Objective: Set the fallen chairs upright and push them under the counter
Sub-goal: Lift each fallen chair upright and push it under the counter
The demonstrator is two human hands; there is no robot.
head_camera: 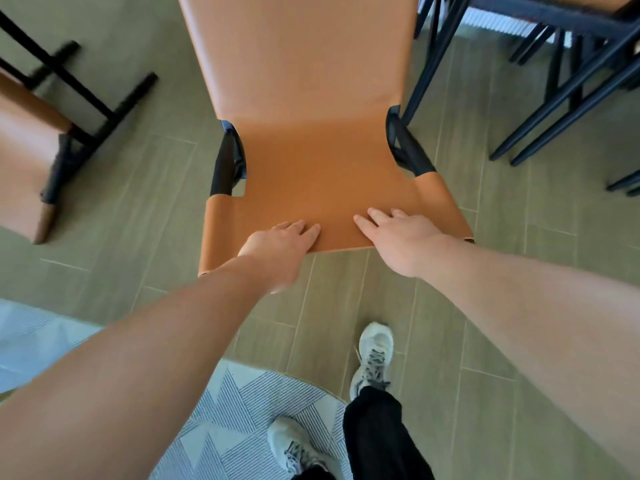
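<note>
while your left hand (282, 242) and right hand (398, 233) lie with straight fingers on the near top edge of the orange chair (311, 98), gripping nothing, a fallen chair (31, 157) lies on the floor well left of your left hand

Both hands, left hand (282, 244) and right hand (398, 237), press the orange chair (311, 157).
</note>
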